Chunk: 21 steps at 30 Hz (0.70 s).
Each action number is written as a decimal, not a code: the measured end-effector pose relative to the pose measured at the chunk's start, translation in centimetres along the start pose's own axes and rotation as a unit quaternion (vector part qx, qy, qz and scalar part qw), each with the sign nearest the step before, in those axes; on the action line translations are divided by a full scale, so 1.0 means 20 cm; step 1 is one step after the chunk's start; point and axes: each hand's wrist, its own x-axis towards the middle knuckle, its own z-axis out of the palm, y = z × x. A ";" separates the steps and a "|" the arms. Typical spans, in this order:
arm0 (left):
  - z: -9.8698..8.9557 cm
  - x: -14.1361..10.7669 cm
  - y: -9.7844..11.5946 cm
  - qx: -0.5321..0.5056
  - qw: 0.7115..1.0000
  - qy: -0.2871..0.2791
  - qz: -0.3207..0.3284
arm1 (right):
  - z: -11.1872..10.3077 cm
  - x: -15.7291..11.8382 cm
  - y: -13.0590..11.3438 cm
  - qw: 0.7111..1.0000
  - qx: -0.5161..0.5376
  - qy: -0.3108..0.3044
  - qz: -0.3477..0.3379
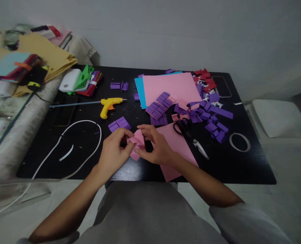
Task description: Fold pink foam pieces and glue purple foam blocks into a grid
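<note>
Between my two hands is a folded piece of pink paper [137, 140], held just above the near part of the black table. My left hand [116, 147] pinches its left side between thumb and fingers. On the right side, my right hand [156, 145] grips it with thumb below and fingers above. Purple folded pieces [120, 124] lie just beyond my left hand. Under and beside my right forearm rests a pink sheet [174, 149], with black-handled scissors [191, 137] lying across its right edge.
A yellow glue gun [111, 104] lies at left, near a looped white cable [97, 149]. Pink [168, 86] and blue sheets [140, 91] lie at the back. Purple scraps [216, 127], red scraps [206, 79] and a tape ring [239, 142] are at right. Coloured bundles [86, 81] sit back left.
</note>
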 end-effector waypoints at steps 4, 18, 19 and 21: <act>0.01 0.01 0.01 -0.007 1.000 0.007 -0.028 | 0.03 0.00 0.02 0.999 0.007 0.043 0.030; 0.06 -0.03 0.05 -0.024 0.997 0.038 -0.060 | 0.05 0.02 0.05 0.977 0.135 0.082 0.143; 0.06 -0.02 0.05 -0.025 0.997 0.037 -0.061 | 0.05 0.02 0.05 0.977 0.131 0.086 0.144; 0.06 -0.02 0.05 -0.027 0.997 0.037 -0.061 | 0.04 0.02 0.05 0.976 0.127 0.094 0.150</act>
